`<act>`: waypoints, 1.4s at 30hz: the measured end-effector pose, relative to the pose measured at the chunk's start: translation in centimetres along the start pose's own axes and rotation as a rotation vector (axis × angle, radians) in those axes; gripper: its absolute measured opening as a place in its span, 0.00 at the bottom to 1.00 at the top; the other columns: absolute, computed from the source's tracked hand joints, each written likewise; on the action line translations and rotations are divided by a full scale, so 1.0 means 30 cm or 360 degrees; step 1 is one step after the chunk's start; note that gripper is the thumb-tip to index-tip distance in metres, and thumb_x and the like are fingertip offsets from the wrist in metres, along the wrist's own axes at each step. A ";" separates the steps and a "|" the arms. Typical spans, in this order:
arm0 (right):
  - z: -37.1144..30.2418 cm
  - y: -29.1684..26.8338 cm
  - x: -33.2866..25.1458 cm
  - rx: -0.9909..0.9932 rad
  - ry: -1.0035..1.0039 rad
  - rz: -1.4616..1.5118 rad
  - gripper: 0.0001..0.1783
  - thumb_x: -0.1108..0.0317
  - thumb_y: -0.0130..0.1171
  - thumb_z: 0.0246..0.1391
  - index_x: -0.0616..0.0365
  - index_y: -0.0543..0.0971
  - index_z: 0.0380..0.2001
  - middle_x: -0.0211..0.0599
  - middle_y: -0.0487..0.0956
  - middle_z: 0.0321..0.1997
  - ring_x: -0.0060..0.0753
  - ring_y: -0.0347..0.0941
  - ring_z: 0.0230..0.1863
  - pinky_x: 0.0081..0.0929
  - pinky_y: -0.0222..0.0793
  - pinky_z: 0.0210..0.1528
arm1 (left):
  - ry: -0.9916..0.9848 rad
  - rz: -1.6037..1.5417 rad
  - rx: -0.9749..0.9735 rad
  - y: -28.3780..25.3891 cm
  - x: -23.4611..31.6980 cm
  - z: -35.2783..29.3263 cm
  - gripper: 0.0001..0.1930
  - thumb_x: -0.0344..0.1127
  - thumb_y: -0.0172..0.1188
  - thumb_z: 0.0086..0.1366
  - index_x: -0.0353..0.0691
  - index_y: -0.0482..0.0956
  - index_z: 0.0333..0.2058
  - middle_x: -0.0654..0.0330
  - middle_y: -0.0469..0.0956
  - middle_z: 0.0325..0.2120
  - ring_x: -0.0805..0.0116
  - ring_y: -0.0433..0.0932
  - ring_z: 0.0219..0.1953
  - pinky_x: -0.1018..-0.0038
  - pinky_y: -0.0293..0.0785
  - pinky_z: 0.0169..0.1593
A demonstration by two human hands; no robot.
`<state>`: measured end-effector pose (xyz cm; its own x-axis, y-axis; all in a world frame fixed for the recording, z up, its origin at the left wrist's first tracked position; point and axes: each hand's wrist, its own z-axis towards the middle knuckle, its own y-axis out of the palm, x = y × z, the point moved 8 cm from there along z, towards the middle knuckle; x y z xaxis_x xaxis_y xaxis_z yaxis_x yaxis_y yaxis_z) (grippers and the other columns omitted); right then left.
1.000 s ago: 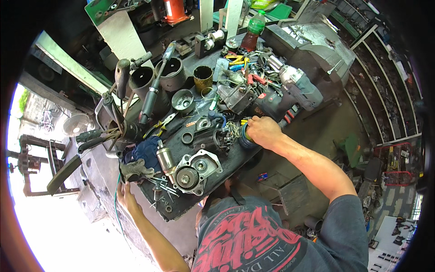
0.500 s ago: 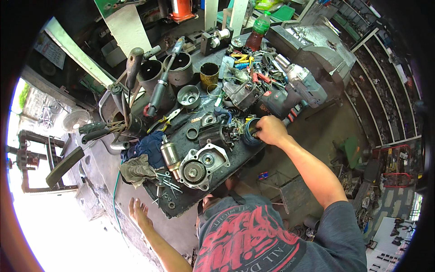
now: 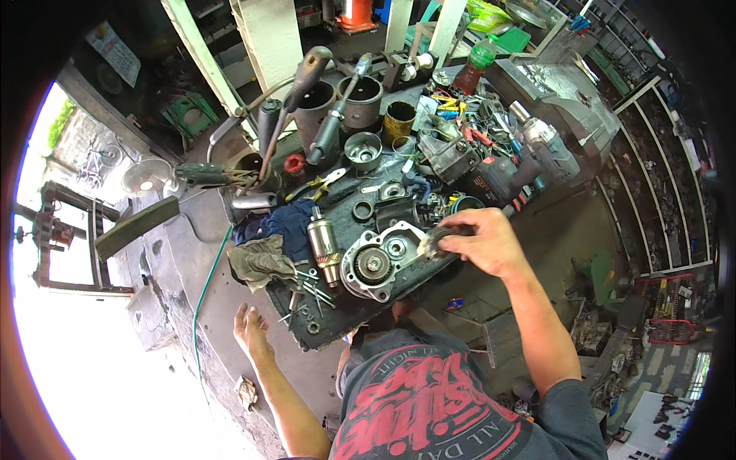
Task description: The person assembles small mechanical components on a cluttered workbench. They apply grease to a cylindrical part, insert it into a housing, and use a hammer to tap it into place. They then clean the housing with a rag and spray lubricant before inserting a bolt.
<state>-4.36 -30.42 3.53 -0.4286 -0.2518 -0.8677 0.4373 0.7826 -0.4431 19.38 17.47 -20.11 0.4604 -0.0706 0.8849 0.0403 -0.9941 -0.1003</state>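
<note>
Light: strong daylight enters at left through a wide opening (image 3: 84, 376), overexposed; the far interior is dim. Green foliage (image 3: 60, 126) shows beyond the opening's upper end. Floor: pale, cracked concrete (image 3: 176, 295) at left; darker brown-grey floor (image 3: 552, 230) right of the workbench (image 3: 349, 318), which has a dark, worn top. Far side: pale upright posts (image 3: 268, 46); a poster (image 3: 115, 52) hangs far left, above a pedestal-type fan (image 3: 146, 176). A green stool-like piece (image 3: 190, 113) stands nearby. Right: tall, pale-framed shelving (image 3: 642, 146), loaded; red wire racking (image 3: 675, 331) lies nearer. Shelf edges bow with the lens.
</note>
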 end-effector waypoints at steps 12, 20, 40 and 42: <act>0.065 0.214 -0.180 0.0126 -0.0410 -0.0962 0.14 0.67 0.76 0.45 0.64 0.83 0.33 0.53 0.85 0.33 0.64 0.82 0.38 0.52 0.76 0.41 | -0.0060 -0.0070 0.0092 -0.182 -0.065 0.005 0.28 0.36 0.65 0.71 0.37 0.75 0.67 0.57 0.82 0.47 0.68 0.78 0.38 0.71 0.77 0.42; 0.016 0.222 -0.170 0.0431 -0.0579 -0.1076 0.08 0.67 0.74 0.51 0.59 0.84 0.31 0.46 0.85 0.31 0.56 0.83 0.33 0.49 0.77 0.38 | -0.0129 -0.0047 0.0131 -0.224 -0.111 -0.002 0.27 0.38 0.65 0.71 0.39 0.76 0.66 0.57 0.82 0.46 0.65 0.79 0.39 0.71 0.77 0.41; -0.093 0.183 -0.060 0.0490 -0.0523 -0.0324 0.15 0.81 0.60 0.57 0.62 0.84 0.48 0.41 0.90 0.42 0.31 0.87 0.37 0.27 0.81 0.39 | 0.0115 0.0353 -0.0151 0.022 0.024 -0.042 0.22 0.34 0.67 0.69 0.31 0.81 0.59 0.59 0.85 0.36 0.74 0.79 0.33 0.76 0.78 0.41; -0.128 0.176 -0.093 0.0496 -0.0475 -0.0291 0.13 0.80 0.62 0.62 0.64 0.84 0.50 0.33 0.88 0.40 0.14 0.76 0.30 0.18 0.74 0.35 | 0.0509 0.0548 -0.0122 0.048 0.112 -0.074 0.20 0.34 0.68 0.68 0.33 0.83 0.57 0.58 0.85 0.36 0.70 0.81 0.35 0.72 0.79 0.42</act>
<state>-3.91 -23.40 4.47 -0.2948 -0.5581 -0.7756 0.6119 0.5131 -0.6019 19.01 15.61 -16.28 0.1387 -0.4070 0.9028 -0.1379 -0.9107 -0.3893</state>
